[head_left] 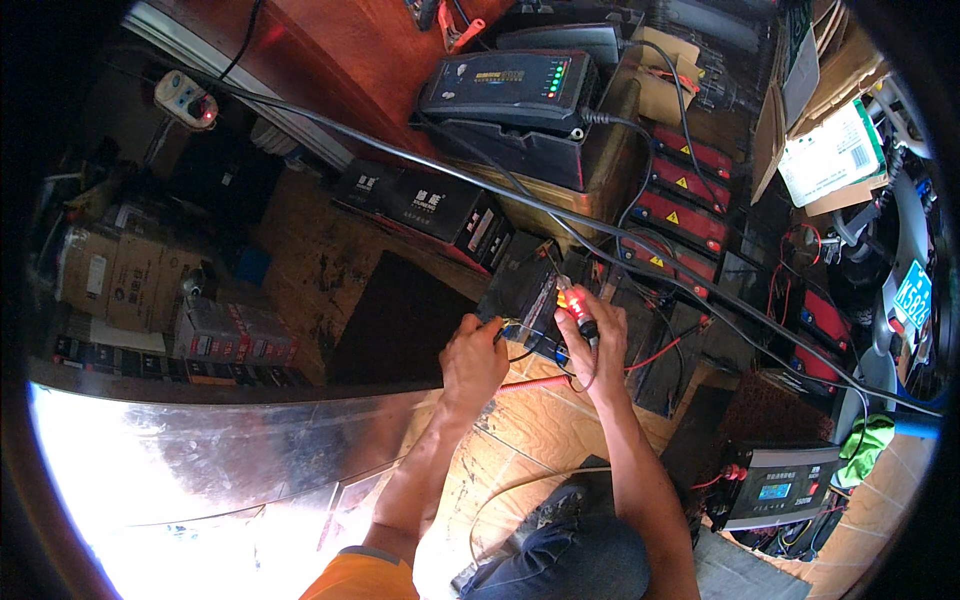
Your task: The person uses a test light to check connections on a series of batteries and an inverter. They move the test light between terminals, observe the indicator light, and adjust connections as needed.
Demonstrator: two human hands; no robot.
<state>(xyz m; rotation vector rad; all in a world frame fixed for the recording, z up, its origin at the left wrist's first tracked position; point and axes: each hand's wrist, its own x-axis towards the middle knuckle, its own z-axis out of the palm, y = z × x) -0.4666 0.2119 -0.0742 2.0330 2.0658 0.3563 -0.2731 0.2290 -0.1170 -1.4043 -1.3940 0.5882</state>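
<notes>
My right hand [597, 345] is closed around a test pen [578, 302] with a clear, red-glowing body and a dark end. Its thin metal probe points up and away. Close by on the left, my left hand [474, 368] is a fist around something small and dark, with a yellowish, shiny tip [512, 322] showing; its kind is not clear. Both hands are above a black battery-like box [522, 283] with wires around it. A red coiled cord [533, 383] runs below the hands, and a thin dark lead hangs by my right hand.
A black charger [510, 82] with green lights sits on a box beyond my hands. Red-topped batteries [682, 205] line the right. A device with a lit screen [778, 488] stands near right. Black cables [450, 160] cross overhead. Cartons [420, 205] lie left; a shiny metal panel [300, 450] is near left.
</notes>
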